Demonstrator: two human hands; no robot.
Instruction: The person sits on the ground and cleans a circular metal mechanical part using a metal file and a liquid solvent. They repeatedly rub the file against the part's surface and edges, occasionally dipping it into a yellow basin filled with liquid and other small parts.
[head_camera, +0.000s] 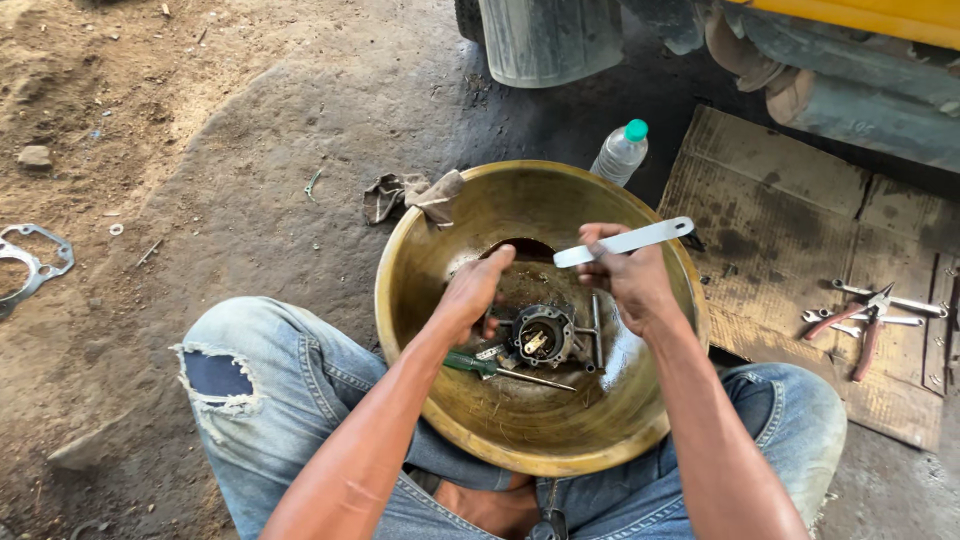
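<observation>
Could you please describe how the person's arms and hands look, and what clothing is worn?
Both forearms are bare, with no sleeves, gloves, watch or rings visible. The left hand and right hand look smudged with grime. The person wears faded, dirty blue jeans with a torn hole at one knee.

We see the scene in soft, even daylight, bright on the bare dirt at upper left and dimmer toward the top centre, where a dark shadow pools on the ground under the vehicle (850, 70). The brass bowl (470, 230) carries a mild sheen along its inner wall (no harsh glare). Focus is sharp across most of the frame. We notice slight wide-angle stretching at the edges, where the knees bulge outward.
</observation>
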